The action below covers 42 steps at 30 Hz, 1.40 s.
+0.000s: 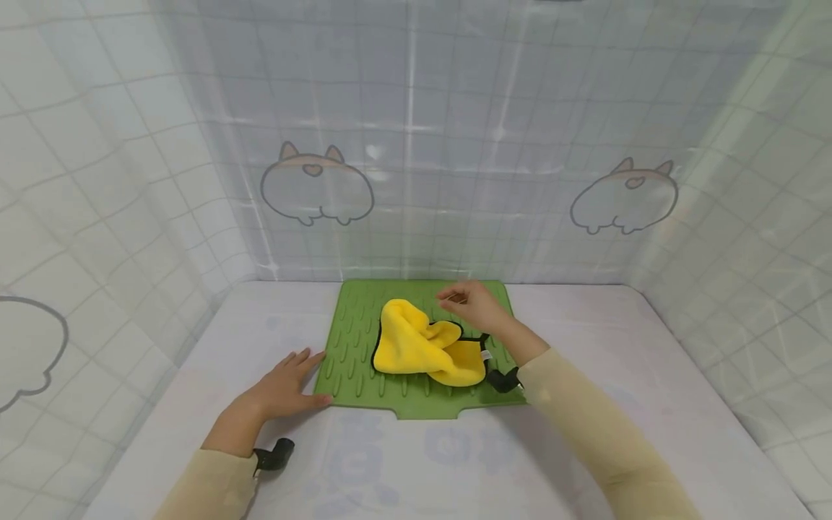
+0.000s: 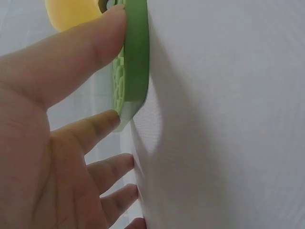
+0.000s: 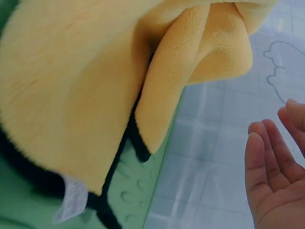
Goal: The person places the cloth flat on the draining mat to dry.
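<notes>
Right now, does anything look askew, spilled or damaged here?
Only the yellow cloth stands out: it lies rumpled on the green mat, bunched and folded over itself instead of spread flat. I see no spill or damage.

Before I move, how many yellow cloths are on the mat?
1: the yellow cloth, lying crumpled on the green mat. No other shows, though its folds could hide something small.
</notes>
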Available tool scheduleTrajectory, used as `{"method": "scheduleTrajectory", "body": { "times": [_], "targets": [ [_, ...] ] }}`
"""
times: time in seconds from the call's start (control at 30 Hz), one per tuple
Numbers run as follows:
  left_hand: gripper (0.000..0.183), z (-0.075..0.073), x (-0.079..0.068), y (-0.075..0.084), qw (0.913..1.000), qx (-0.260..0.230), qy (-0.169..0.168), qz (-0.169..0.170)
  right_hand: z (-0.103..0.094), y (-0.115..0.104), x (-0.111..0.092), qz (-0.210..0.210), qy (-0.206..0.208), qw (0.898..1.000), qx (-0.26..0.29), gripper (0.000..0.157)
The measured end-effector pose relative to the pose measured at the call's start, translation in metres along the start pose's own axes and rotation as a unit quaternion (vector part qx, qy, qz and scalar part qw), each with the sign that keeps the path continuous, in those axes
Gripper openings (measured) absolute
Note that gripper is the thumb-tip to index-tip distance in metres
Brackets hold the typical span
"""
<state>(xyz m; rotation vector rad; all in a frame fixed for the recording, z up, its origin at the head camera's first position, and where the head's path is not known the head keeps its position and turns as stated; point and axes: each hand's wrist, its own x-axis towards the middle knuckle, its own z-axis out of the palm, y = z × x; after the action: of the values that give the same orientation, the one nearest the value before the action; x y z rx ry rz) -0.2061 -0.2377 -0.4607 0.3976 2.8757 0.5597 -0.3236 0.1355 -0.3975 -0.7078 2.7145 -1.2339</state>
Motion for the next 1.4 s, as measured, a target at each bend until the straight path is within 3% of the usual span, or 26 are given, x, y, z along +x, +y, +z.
{"method": "scheduleTrajectory", "body": {
  "times": [0.3, 0.63, 1.13, 1.4],
  "targets": [
    [0.093, 0.0, 0.0, 0.001, 0.9999, 0.008, 0.004, -0.007, -0.006, 0.011, -0.013, 0.001, -0.001, 1.0, -0.009, 0.02],
    [0.086, -0.004, -0.004, 0.023, 0.9996, -0.018, 0.001, -0.023, -0.012, 0.027, -0.023, 0.032, -0.021, 0.999, -0.01, 0.022],
    [0.066, 0.001, 0.012, 0.058, 0.9981, -0.018, 0.047, 0.034, -0.009, 0.05, -0.025, 0.071, -0.053, 0.996, -0.002, 0.034],
    [0.062, 0.007, 0.025, 0.068, 0.9953, -0.07, 0.047, 0.048, -0.004, 0.055, -0.024, 0.112, -0.068, 0.991, 0.0, 0.036]
  ]
}}
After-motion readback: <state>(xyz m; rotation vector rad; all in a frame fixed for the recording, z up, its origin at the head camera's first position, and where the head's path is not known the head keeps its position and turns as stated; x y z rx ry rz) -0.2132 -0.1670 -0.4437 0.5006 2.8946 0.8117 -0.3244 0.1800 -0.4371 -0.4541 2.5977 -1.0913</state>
